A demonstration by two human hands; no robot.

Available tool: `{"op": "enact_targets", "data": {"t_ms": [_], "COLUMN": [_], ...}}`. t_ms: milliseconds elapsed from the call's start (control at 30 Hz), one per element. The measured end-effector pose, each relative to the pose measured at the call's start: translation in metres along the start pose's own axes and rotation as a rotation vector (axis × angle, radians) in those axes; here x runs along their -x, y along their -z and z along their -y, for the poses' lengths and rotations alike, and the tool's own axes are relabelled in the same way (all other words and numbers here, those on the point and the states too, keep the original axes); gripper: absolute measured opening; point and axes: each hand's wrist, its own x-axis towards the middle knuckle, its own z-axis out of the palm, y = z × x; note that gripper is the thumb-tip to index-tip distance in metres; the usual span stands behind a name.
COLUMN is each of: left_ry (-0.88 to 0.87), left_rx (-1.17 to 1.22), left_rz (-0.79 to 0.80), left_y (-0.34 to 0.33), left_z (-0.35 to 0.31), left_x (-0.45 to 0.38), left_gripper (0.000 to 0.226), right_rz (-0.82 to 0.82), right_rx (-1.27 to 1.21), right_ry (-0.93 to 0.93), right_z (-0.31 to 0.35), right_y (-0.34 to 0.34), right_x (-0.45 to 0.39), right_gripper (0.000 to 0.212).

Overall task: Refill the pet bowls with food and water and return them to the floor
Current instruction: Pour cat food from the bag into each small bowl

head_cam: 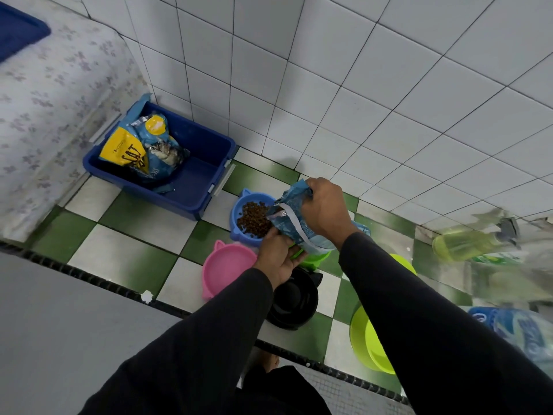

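The head view looks down on a floor [140, 235] of green and white checkered tiles meeting a wall [359, 85] of pale square tiles, with a grey strip of floor nearer the person. Four cat-eared bowls stand close together: a blue bowl [239, 214] heaped with brown kibble [254, 218], a pink bowl [227, 268], a black bowl [294, 298] and a green bowl [314, 257] mostly hidden. Two lime basins [369, 345] sit to the right. The right hand [324, 209] grips the top of a blue food bag [296, 217] tilted over the blue bowl, fingers curled round the crumpled edge; the left hand [276, 256] holds the bag from underneath near its mouth. A second food bag [143, 145] lies in a blue bin [197, 187] by the wall
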Motion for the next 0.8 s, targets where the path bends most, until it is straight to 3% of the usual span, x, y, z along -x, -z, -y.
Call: {"op": "enact_targets", "data": {"t_ms": [533, 800], "left_ry": [-0.249, -0.441], "left_rx": [-0.187, -0.338], "left_rz": [-0.129, -0.116], "left_y": [-0.031, -0.050], "left_z": [0.017, 0.028], "left_x": [0.024, 0.032], "left_gripper": [0.050, 0.068], "right_rz": [-0.143, -0.182], "right_rx": [-0.415, -0.626], "right_ry": [-0.158, -0.277], "right_z": [-0.065, -0.095], "right_y": [0.024, 0.031], "right_x": [0.032, 0.046], "right_gripper": [0.024, 0.022]}}
